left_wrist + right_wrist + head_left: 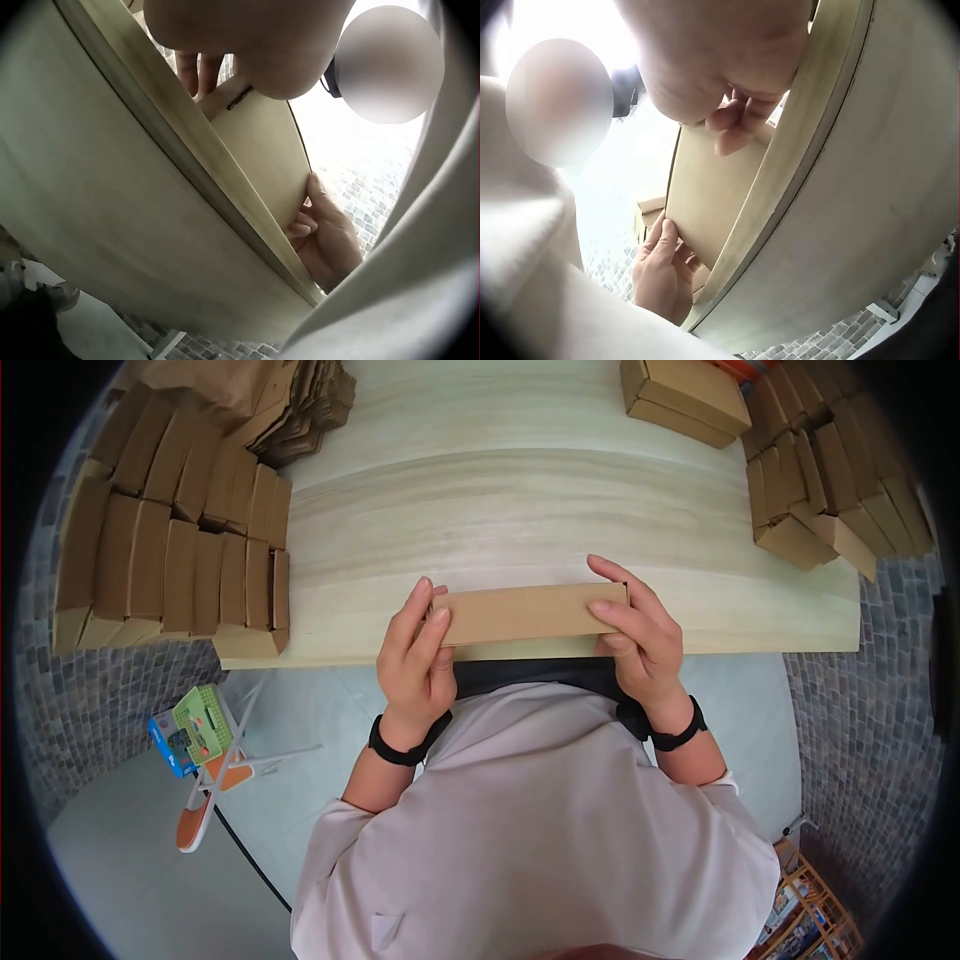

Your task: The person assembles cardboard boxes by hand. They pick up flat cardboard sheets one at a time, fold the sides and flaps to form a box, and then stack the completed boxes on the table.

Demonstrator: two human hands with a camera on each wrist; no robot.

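Note:
A flat brown cardboard box [530,612] is held level between both hands at the table's front edge. The left hand [415,665] grips its left end, thumb on the near side. At the right end, the right hand [645,640] has its thumb on the top face and a finger raised beyond the far edge. In the left wrist view the box [266,154] shows past the table edge, with the right hand [326,240] at its far end. The right wrist view shows the left hand [662,270] pinching the box [709,187] at a corner.
Brown boxes [150,560] stand in rows at the table's left, with folded cardboard [300,410] behind. More boxes [830,470] are stacked at the right, beside a closed box [685,400]. A stool [215,790] with a green basket [203,722] is on the floor at left.

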